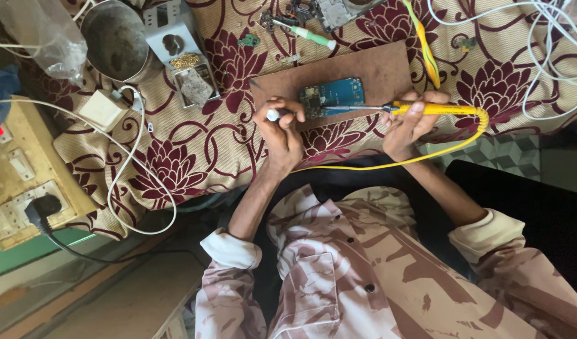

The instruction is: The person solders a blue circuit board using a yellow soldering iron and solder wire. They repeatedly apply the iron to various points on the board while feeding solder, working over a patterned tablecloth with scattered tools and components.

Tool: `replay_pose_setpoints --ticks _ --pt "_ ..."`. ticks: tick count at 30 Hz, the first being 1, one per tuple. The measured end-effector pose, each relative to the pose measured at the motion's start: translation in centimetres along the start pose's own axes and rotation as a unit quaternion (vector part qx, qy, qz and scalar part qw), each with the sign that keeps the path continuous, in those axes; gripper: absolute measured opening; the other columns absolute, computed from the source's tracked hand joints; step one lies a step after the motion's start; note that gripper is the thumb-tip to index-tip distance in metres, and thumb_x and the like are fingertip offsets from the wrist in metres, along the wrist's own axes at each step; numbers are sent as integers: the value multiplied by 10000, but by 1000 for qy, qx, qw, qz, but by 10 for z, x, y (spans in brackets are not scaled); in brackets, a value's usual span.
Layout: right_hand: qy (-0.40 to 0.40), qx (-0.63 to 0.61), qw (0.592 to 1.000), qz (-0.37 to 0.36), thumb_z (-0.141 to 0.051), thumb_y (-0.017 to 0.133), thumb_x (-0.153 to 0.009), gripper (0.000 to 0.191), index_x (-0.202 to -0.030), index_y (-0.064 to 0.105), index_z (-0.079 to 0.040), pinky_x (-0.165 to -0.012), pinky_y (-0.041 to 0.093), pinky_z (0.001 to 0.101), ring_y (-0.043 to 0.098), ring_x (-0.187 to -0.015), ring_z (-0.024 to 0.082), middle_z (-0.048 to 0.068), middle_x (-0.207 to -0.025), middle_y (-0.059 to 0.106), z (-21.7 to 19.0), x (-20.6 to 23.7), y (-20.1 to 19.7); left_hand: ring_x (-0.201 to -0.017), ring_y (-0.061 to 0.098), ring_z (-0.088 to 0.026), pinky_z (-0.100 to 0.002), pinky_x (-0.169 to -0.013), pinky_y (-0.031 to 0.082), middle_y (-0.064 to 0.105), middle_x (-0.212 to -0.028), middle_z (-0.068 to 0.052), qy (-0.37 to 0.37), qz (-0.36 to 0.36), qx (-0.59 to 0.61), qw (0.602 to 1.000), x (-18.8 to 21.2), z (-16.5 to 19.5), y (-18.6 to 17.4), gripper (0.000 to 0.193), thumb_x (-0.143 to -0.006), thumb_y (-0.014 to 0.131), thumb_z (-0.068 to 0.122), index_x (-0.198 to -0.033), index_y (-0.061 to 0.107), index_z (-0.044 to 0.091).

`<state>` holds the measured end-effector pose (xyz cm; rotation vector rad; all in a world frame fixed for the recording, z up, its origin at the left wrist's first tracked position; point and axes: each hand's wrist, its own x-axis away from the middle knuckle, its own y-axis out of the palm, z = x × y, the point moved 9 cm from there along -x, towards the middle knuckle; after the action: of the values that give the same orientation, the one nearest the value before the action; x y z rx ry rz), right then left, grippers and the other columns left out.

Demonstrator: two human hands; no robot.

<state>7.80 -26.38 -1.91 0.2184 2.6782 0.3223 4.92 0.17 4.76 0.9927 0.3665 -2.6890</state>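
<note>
A blue circuit board (331, 95) lies on a brown wooden board (376, 72) on the flowered cloth. My right hand (409, 122) grips a yellow soldering iron (436, 108); its metal tip reaches left onto the circuit board. My left hand (281, 129) is closed around a small white-tipped tool (273, 115) and rests at the circuit board's left edge. The iron's yellow cord (426, 156) loops down past my right wrist.
A metal bowl (116, 41), a grey holder with brass wool (185, 59), a white adapter (102, 110), white cables (552, 56), a green-handled screwdriver (310, 34) and loose parts lie on the cloth. A yellowish socket box (18, 176) with a black plug sits at left.
</note>
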Motion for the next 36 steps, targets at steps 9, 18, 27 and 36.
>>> replay_pose_setpoints --ticks 9,18,27,36 --pt "-9 1 1000 -2 -334 402 -1203 243 -1248 305 -116 -557 478 249 503 -606 141 113 -942 482 -1 -2 3 -770 563 -170 -402 -1030 412 611 -848 -76 18 -21 8 1000 0 -1 2 181 -1150 391 154 -1299 325 76" --pt "-52 -22 996 67 -379 430 -1185 269 -1205 359 -121 -458 423 221 462 -515 137 75 -833 503 -8 -18 -24 -705 454 -94 -220 -685 392 627 -992 -124 -82 26 102 991 2 -16 -3 214 -1147 363 154 -1332 301 66" --pt "20 -159 967 196 -387 535 -1071 383 -1357 380 -184 -467 388 222 415 -639 91 32 -1091 530 13 -40 -73 -692 445 -94 -230 -673 397 624 -983 -123 -43 41 46 997 0 -9 -3 185 -1157 381 149 -1318 323 78" --pt "55 -134 974 174 -352 584 -1173 303 -1321 417 -147 -485 364 231 412 -626 86 31 -1020 491 21 -36 -71 -677 444 -104 -324 -783 400 611 -934 -98 1 22 -45 999 -4 6 -3 180 -1154 359 85 -1326 312 64"
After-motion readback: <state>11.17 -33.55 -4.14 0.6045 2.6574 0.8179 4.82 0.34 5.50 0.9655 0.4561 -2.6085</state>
